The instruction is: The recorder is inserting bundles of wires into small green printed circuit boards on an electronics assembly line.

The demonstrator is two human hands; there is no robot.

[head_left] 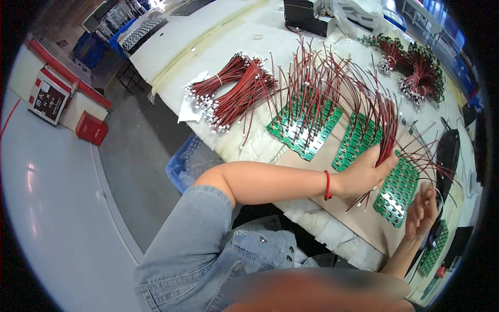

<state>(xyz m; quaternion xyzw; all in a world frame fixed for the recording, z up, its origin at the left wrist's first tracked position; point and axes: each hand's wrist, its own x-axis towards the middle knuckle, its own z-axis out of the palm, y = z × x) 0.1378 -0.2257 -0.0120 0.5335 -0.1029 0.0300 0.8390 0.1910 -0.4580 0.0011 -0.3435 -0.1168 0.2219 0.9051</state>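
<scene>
In the head view, wire bundles [244, 93] with white connectors are lying by the near edge of the table [208, 47], above a blue basket [179, 164] that is sitting below that edge. A black box [306, 18] is standing toward the far edge, and wire bundles with green ends [423, 75] are resting toward the far right corner. Three green circuit boards [399, 190] are lying in a row along the near edge, upright red and black wires partly hiding the left and middle ones. The left hand [364, 174] is reaching across, forearm level, its fingers closing around a bunch of wires [385, 127] above the boards. The right hand [421, 213] is rising beside the right board, fingers loosely curling; whether they are pinching a wire, I cannot tell.
</scene>
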